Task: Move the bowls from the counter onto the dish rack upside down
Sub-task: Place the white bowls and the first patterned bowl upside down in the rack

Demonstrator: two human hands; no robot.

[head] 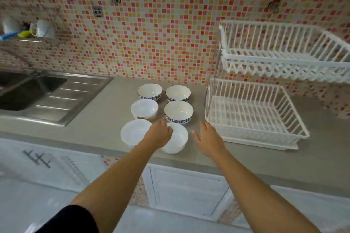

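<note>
Six bowls sit upright in two columns on the grey surface; the near right bowl lies close to the front edge, the left hand curled over its rim at 10 o'clock. The right hand hovers released at its 3 o'clock, in the bare gap before the white dish rack.

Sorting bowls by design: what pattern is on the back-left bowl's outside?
Blue-and-white pattern on the back-left bowl, head view.

Six bowls, one two-tier dish rack, one sink, two hands.
</note>
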